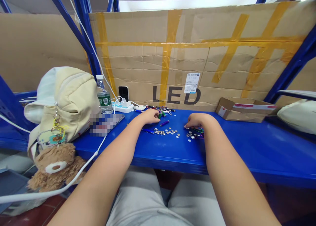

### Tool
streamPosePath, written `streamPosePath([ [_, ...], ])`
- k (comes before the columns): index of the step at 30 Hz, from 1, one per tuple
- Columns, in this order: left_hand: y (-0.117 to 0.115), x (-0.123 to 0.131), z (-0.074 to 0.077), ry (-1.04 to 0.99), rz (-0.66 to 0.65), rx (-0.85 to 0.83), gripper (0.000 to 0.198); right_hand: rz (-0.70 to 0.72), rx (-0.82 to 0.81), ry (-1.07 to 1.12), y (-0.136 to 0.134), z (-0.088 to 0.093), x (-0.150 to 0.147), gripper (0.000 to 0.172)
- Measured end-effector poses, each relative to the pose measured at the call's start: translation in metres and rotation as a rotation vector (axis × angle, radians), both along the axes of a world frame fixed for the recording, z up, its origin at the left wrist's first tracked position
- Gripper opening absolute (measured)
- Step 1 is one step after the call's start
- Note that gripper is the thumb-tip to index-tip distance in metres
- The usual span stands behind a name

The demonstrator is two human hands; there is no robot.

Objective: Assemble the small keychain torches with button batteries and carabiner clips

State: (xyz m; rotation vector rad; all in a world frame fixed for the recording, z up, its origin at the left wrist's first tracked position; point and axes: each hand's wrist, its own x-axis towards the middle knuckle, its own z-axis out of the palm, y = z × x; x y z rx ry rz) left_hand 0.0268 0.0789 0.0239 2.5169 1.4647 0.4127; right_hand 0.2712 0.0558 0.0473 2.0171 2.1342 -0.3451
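Observation:
My left hand [151, 116] is over the near edge of a pile of small shiny coloured tubes with metal clips [168, 111]. Its fingers are curled together beside a green tube [160, 115]; whether they grip it is hard to see. Just in front lies a purple tube [164, 123], with a blue tube [148, 131] closer to me. Round silver discs like button cells [164, 133] are scattered between my hands. My right hand [194, 120] has its fingers pinched low at the table, over a second group of coloured tubes [198, 130] and discs. What is in that pinch is too small to name.
A blue table [234, 147] backs onto a big cardboard sheet [138, 64]. At left are a cream bag [76, 97] with a teddy bear charm [58, 166], a water bottle [104, 96], a phone [118, 120] and a power strip [124, 107]. An open cardboard box [244, 113] stands right.

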Motion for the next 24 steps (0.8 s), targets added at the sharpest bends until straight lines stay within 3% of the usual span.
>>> streamPosePath([
  [4,-0.002,0.001,0.001,0.022,-0.011,0.026,0.015,0.081,0.102,0.142,0.000,0.001,-0.010,0.023],
  [10,-0.009,0.006,0.003,0.053,-0.105,0.014,0.013,0.091,0.158,0.481,0.005,-0.004,-0.023,0.014],
  [17,-0.012,0.010,0.004,0.007,-0.219,0.025,0.018,0.029,0.145,1.014,0.011,-0.018,-0.041,0.009],
  [24,-0.008,0.010,0.002,-0.049,-0.227,0.030,0.020,-0.095,0.218,1.263,0.011,-0.022,-0.064,0.014],
])
